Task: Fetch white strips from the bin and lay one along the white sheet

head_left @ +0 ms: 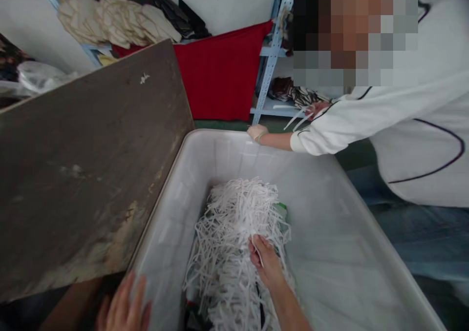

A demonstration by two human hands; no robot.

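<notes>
A pile of thin white cords (234, 223) lies tangled at the bottom of a deep white plastic bin (330, 253). My right hand (267, 260) reaches down into the bin, fingers closed around a strand or a few strands at the top of the pile. At the lower left, my left hand (124, 304) is at the bin's left side with its fingers stretched out, holding nothing; whether it presses on the rim is hard to see. Something green (281, 208) peeks out beside the cords, and dark pieces show near the bottom.
A large worn board (88, 165) leans along the bin's left side. Opposite, a co-worker in a white top (366, 121) rests a hand (257, 132) on the far rim and holds white strips in the other. Behind stand blue shelves (269, 72) with fabric and a hanging red cloth (223, 72).
</notes>
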